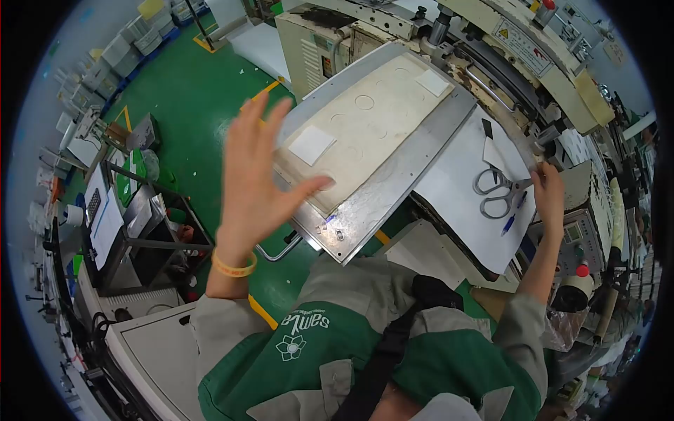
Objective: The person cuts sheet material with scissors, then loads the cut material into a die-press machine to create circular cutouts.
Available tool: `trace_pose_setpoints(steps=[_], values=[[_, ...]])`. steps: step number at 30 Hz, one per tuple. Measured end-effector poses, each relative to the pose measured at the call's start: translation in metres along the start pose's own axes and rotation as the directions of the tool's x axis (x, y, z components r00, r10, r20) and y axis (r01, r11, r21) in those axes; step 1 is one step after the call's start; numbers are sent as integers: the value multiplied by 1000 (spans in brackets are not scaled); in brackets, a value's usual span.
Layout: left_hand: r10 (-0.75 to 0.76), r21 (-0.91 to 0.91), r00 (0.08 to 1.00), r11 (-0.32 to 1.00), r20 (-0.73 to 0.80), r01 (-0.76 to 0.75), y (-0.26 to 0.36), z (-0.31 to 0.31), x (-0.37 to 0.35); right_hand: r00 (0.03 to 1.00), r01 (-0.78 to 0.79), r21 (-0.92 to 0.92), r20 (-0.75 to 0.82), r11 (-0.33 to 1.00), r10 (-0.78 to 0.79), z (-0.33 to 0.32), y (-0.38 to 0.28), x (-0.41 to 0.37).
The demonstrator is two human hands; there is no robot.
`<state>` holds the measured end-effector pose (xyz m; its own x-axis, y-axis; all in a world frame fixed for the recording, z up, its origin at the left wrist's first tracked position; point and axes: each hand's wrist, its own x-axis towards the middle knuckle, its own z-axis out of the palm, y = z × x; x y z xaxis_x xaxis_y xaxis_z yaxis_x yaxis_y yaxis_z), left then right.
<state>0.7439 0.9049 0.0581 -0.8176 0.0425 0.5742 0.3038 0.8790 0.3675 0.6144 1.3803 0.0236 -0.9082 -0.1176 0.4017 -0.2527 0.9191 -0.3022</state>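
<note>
My left hand (253, 172) is raised above the left side of a metal tray, fingers spread and nothing in them. On the tray (414, 161) lies a cream sheet (379, 119) with faint circle outlines. A small white square (312, 145) rests on it near my left hand, and another white piece (432, 83) at its far end. My right hand (550, 196) is at the right edge of a white-topped surface (463, 203), beside the blade end of grey-handled scissors (497, 191). Its fingertips are partly hidden. Close by lie a blue pen (514, 214) and a black-handled blade tool (489, 144).
A large press-like machine (519, 45) stands behind the tray, and a control box with a red knob (582, 269) is at right. On the left are a black cart (154, 245) and a grey cabinet (151, 351). Green floor (182, 91) shows beyond.
</note>
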Motion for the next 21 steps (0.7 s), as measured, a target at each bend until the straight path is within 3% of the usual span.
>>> trace_pose_setpoints(steps=[1,3,5,7,11,17,21], values=[[-8,102,996,995,94,-2,-5,16,-8,999,-21,189,-29,982,27,-8,-30,-13],[-83,65,976,995,199,72,-15,43,-27,973,-162,460,222,873,64,-26,-91,-42],[-106,50,959,994,264,96,-21,54,-35,909,-272,432,409,860,81,-24,-131,-74],[-91,46,955,996,284,81,-24,58,-39,880,-105,480,452,871,-143,-11,-159,-95],[-99,159,929,986,356,44,-23,52,-38,900,-116,345,433,931,-48,11,-200,-124],[-48,14,931,999,361,46,-34,51,-38,930,-148,261,365,954,44,22,-228,-139],[-6,13,939,1000,343,2,-35,51,-37,941,-160,303,336,940,52,26,-230,-145]])
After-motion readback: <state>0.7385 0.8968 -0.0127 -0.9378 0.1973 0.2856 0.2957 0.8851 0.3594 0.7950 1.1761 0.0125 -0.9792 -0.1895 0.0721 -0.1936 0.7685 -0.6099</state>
